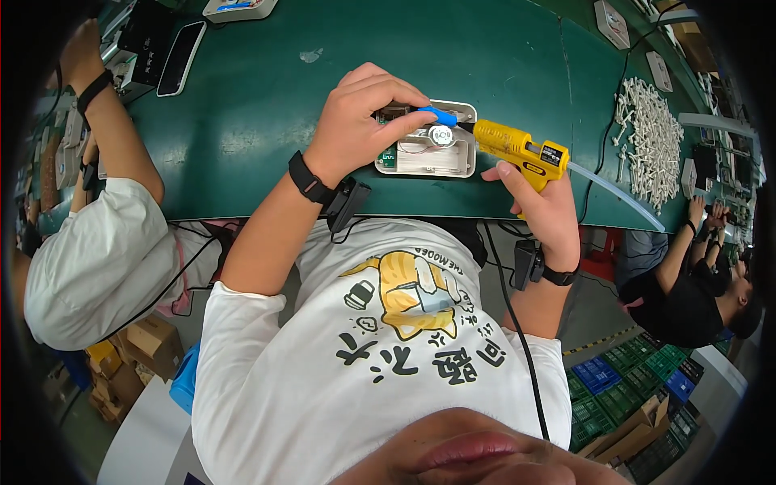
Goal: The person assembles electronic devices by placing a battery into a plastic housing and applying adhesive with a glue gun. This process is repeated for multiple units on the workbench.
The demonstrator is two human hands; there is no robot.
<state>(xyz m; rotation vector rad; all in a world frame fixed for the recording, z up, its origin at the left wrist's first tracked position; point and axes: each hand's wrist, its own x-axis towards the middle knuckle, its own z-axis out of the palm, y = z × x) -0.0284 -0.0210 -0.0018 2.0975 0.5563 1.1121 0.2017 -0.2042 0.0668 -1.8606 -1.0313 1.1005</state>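
An open white plastic case (470, 164) lies on the green table in front of me. Inside it are a round silver part (440, 136), thin wires and a green circuit board (388, 158). My left hand (361, 121) pinches a small blue wrapped piece, perhaps a battery (441, 114), at the case's far side. A yellow hot glue gun (503, 140) is gripped in my right hand (546, 212), its dark nozzle pointing left against or very close to the blue piece. From the gun's rear a long translucent glue stick (618, 195) sticks out.
A heap of small white parts (647, 145) covers the table at right, beside a black cable (608, 129). A phone (181, 61) and a black box (151, 40) are at far left. Another white case (240, 9) sits at the back. Co-workers sit on both sides.
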